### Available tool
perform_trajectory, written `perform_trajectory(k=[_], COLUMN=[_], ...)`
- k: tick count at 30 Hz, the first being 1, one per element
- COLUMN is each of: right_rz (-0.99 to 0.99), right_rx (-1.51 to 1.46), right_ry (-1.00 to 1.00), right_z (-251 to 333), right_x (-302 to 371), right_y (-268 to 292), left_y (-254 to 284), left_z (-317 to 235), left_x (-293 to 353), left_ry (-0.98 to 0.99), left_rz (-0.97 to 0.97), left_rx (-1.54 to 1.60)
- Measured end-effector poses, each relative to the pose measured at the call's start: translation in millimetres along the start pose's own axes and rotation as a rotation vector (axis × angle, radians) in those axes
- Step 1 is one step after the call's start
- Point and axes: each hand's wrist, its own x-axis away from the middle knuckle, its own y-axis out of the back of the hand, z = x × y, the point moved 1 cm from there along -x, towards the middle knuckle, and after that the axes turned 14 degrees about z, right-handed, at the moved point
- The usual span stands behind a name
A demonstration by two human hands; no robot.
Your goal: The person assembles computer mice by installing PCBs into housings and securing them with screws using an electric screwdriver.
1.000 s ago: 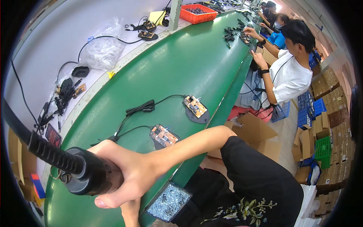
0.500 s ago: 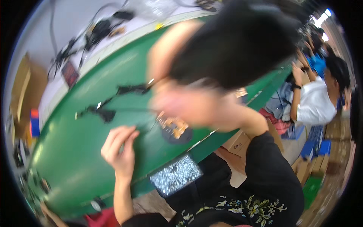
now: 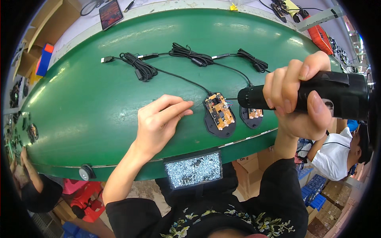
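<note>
My right hand [image 3: 295, 93] is wrapped round a black electric screwdriver [image 3: 337, 91], held nearly level. Its thin bit points left, in line with the near edge of an opened mouse base [image 3: 220, 131]. On that base lies an orange-brown circuit board [image 3: 220, 113] with a cable running up to a black coil. A second mouse base [image 3: 253, 122] with a board sits to its right, partly behind the screwdriver. Left of the first base, my left hand [image 3: 160, 121] hovers over the green surface with thumb and fingertips pinched together. Whatever is between them, if anything, is too small to see.
Black coiled cables [image 3: 139, 66] lie along the green worktop [image 3: 99, 115]. A tray of small silver screws [image 3: 194, 169] hangs at the front edge. A phone [image 3: 110, 15] rests on the far ledge. Another person in white [image 3: 333, 156] sits at right.
The view has swung, and the screwdriver, blurred across the middle before, is now steady at the right, its bit toward the mouse bases. My left hand's fingers stay pinched.
</note>
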Motion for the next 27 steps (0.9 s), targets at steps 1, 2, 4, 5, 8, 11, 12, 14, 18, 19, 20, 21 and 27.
perform_trajectory(k=[1, 2, 4, 5, 8, 11, 12, 14, 18, 19, 20, 21, 27], right_rz=[0.005, 0.005, 0.011, 0.012, 0.005, 0.01, 0.019, 0.026, -0.042, -0.003, -0.006, -0.009, -0.028], right_rx=[0.001, 0.003, 0.007, 0.005, 0.031, 0.024, 0.014, 0.005, 0.186, 0.212, 0.215, 0.161, 0.048], right_ry=[0.0, -0.004, -0.018, -0.02, -0.041, -0.05, -0.06, -0.066, -0.144, -0.139, -0.137, -0.129, -0.002], right_z=[0.4, 0.3, -5.8, -8.8, -14.7, -16.0, -17.2, -16.7, -13.2, -13.1, -12.8, -12.3, 0.5], right_x=[-0.1, -0.2, -0.1, 0.5, -1.1, -4.4, -5.3, -4.6, -3.9, -5.1, -3.8, -2.3, 0.7], right_y=[0.1, 0.8, 1.2, 0.4, -0.7, -1.0, -1.8, -3.9, -2.7, -2.1, -0.8, 1.7, 5.1], left_y=[-0.2, -0.5, -1.1, -1.4, -2.0, -1.1, -0.2, 0.4, -0.8, -2.4, -4.0, -5.8, -6.4], left_z=[0.0, -0.4, 0.4, 0.6, -0.4, -1.1, -1.2, -0.9, -0.9, 0.1, 0.9, 0.9, 0.8], left_x=[-0.5, -1.1, -0.4, 0.0, -0.5, -1.4, -1.2, -1.2, -1.1, 0.0, 0.7, 0.0, -0.7], left_ry=[-0.006, -0.013, -0.022, -0.034, -0.04, -0.036, -0.038, -0.016, -0.049, -0.042, -0.035, -0.04, -0.035], left_rz=[0.022, 0.044, 0.067, 0.089, 0.092, 0.101, 0.102, 0.131, 0.169, 0.168, 0.168, 0.167, 0.121], left_rx=[-0.019, -0.039, -0.046, -0.054, -0.048, -0.04, -0.042, -0.001, -0.039, -0.039, -0.04, -0.039, -0.058])
